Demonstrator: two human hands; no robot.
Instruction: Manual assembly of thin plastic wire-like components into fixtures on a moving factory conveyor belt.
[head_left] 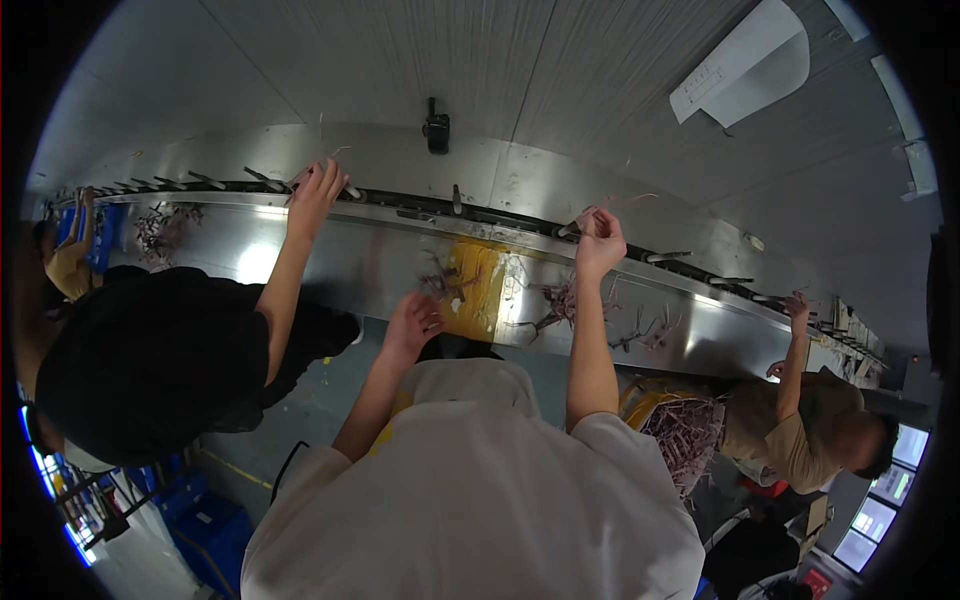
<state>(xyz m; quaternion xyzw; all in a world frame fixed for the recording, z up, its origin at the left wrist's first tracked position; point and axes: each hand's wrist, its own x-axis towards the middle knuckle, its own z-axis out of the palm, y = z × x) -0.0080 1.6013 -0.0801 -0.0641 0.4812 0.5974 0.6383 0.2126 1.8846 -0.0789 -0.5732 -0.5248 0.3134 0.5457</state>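
My right hand [602, 245] is raised to the dark rail along the back of the metal bench, its fingers pinched on a thin pinkish wire [632, 197] whose loose end sticks out to the right. Lower and nearer to me, my left hand [410, 325] hovers by the bench's front edge with its fingers loosely curled and apart; I see nothing in it. Just beyond it, a small tangle of thin wire pieces [437, 277] lies beside a yellow taped patch [476, 290]. More wire pieces [556, 303] lie in a heap below my right forearm.
Short pegs stick out along the rail [480, 214]. A co-worker in black [160, 360] reaches to it on my left; another in tan [800, 425] works at the right. A bag full of wire pieces [685, 440] stands by my right side. Blue crates [205, 520] are at lower left.
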